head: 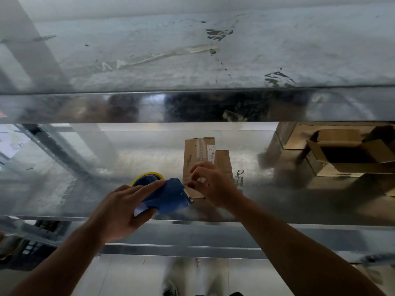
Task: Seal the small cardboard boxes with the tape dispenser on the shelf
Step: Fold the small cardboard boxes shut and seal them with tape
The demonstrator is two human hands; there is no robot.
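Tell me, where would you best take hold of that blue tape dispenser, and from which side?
Grip the tape dispenser by its blue body at the near end, coming from the left, as the left hand does now. Its cutting edge points right, toward the small cardboard box the right hand holds, and the yellow roll sits at the far side; keep fingers off both.

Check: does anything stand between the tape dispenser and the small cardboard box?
Nothing visible does. The left hand holds the tape dispenser with its blade end at the near end of the small cardboard box; the right hand rests on that end, apparently pinching the tape.
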